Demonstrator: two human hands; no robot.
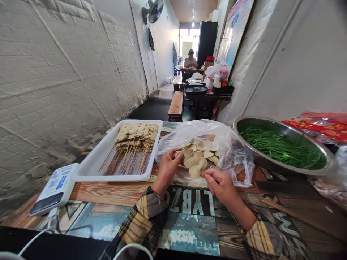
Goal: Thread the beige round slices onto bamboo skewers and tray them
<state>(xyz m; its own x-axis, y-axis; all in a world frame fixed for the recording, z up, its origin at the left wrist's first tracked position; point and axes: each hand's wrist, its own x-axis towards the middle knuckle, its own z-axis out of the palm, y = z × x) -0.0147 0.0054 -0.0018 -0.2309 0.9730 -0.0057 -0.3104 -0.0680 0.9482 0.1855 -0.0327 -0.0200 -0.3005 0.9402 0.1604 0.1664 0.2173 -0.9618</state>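
Note:
My right hand [220, 183] pinches the end of a thin wooden skewer [202, 171], which carries pale, round, flat slices [197, 168]. To the left, my left hand [168, 168] has its thumb and fingers drawn together at the edge of the slices; what they hold, if anything, is hidden. Behind and under my hands, more loose pale slices [208, 153] lie in an open clear plastic bag [235, 159]. A white tray [88, 172] at the left holds finished-looking skewers [132, 151] of such slices, sticks towards me.
At the right stands a metal bowl [284, 167] of green chives [282, 146], with red packaging [322, 124] behind it. A white power bank or box [55, 187] with a cable lies at the left. Farther off are a bench [176, 103] and a seated person [191, 59].

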